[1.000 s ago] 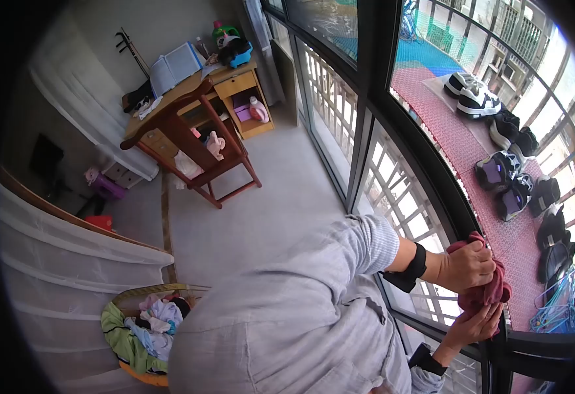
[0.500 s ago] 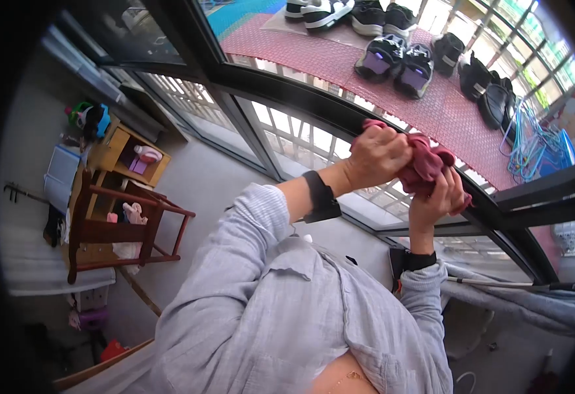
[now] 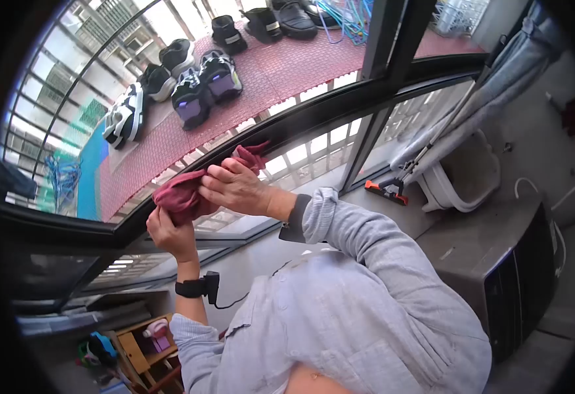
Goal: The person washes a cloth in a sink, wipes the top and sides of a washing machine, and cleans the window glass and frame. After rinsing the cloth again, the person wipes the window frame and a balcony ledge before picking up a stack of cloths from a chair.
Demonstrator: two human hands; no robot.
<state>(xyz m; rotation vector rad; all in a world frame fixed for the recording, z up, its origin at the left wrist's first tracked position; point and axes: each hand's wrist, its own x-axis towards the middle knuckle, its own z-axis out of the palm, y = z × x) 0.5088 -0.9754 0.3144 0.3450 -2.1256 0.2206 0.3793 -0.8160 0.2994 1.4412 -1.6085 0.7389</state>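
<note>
A dark red cloth (image 3: 181,194) is bunched against the dark window frame (image 3: 300,118), with both hands on it. My left hand (image 3: 171,234) grips its lower left end, thumb and fingers pressed together. On the right part of the cloth lies my right hand (image 3: 238,188), its fingers curled round the fabric. One end of the cloth sticks out above the right hand along the frame. Just beyond the frame, a red textured mat (image 3: 287,69) bears several shoes, among them a black and purple pair (image 3: 221,77).
Blue wire hangers (image 3: 350,23) lie at the mat's far end. To the right are a grey curtain (image 3: 497,98), a pale bin (image 3: 461,174), an orange and black mop head (image 3: 387,192) and a dark boxy appliance (image 3: 497,269). A wooden shelf (image 3: 133,351) stands lower left.
The view has swung to the right, bringing the bin and appliance into sight. Both hands still hold the cloth, now on another stretch of the frame farther left in view.
</note>
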